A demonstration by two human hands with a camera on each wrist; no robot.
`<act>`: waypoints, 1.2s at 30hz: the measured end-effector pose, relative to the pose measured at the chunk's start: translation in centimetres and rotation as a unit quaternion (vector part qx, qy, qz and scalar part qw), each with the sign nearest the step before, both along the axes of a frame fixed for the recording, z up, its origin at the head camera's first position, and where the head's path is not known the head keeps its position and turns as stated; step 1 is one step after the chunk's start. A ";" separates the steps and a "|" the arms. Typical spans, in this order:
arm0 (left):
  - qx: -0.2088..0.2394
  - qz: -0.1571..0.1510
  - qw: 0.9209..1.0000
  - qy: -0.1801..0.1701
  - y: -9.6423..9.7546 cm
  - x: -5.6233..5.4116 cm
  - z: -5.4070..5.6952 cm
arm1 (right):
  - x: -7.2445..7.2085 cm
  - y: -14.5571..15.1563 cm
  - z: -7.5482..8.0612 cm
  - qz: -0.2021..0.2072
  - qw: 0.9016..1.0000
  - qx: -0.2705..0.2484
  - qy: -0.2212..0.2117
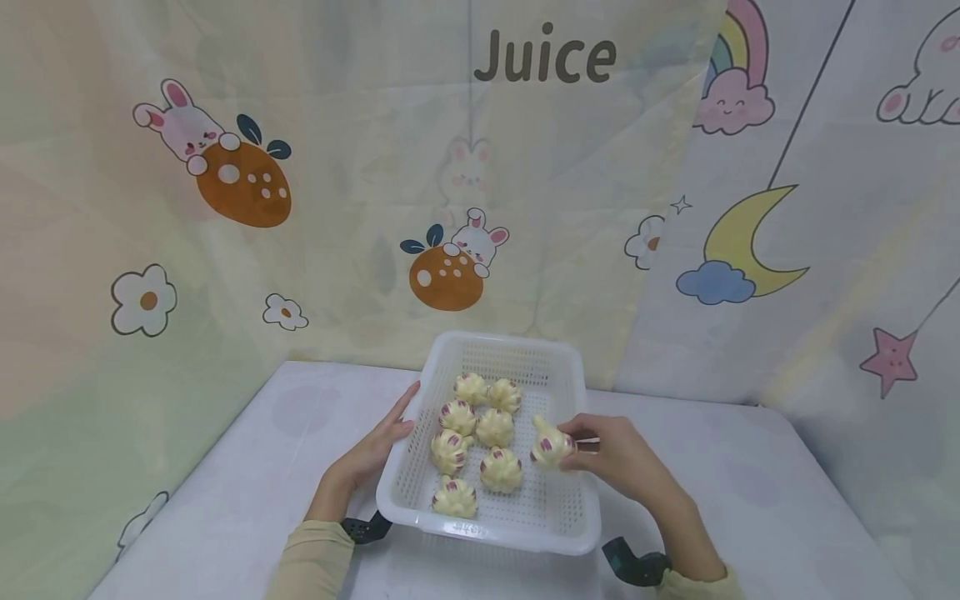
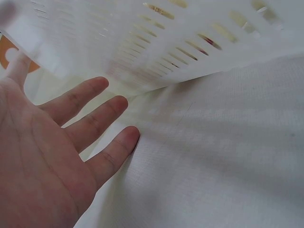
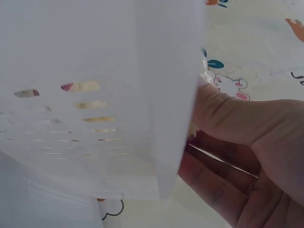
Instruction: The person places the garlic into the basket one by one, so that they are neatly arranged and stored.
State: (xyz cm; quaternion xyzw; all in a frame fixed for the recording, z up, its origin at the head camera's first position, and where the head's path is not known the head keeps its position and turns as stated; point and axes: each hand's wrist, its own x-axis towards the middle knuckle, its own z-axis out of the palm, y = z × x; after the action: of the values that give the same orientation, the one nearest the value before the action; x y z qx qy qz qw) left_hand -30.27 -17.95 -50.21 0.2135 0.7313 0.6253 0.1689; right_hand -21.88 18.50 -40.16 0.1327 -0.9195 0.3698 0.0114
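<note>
Right hand point(image 1: 611, 454) pinches a dumpling point(image 1: 551, 444) over the basket point(image 1: 525, 523) holding seven more; left hand point(image 1: 375, 450) rests flat against it.

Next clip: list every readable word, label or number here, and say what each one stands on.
"Juice": printed in dark letters on the cartoon backdrop cloth behind the table.
Raised lettering on the near rim of the white basket: too small and blurred to read.
Nothing readable on the bun-like pieces, including the one that the right hand pinches, nor in either wrist view.
</note>
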 end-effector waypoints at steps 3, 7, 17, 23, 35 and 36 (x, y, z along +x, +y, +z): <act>0.000 0.007 1.000 -0.005 0.0 0.0 0.0 | 0.0 -0.1 -0.1 0.011 1.000 0.013 0.000; 0.000 0.011 1.000 -0.009 0.0 0.1 0.1 | 0.1 -0.2 -0.1 0.026 0.999 0.019 -0.005; 0.003 0.010 1.000 -0.005 0.0 0.1 0.0 | 0.3 -0.7 0.2 0.057 0.998 0.026 -0.030; 0.004 0.005 1.000 -0.004 0.0 -0.1 0.0 | 0.4 -1.1 0.2 0.065 0.996 0.030 -0.046; -0.007 0.007 1.000 -0.002 0.0 0.0 0.2 | 0.9 -2.1 0.1 0.110 0.991 0.050 -0.058; -0.008 0.008 1.000 0.001 0.0 0.1 0.2 | 0.9 -2.1 0.0 0.116 0.990 0.051 -0.057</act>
State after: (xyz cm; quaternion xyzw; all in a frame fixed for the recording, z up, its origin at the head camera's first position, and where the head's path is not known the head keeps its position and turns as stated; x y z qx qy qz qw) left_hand -30.18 -17.98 -50.00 0.2072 0.7380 0.6206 0.1651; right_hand -20.97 16.37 -40.12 0.2173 -0.9149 0.3280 -0.0907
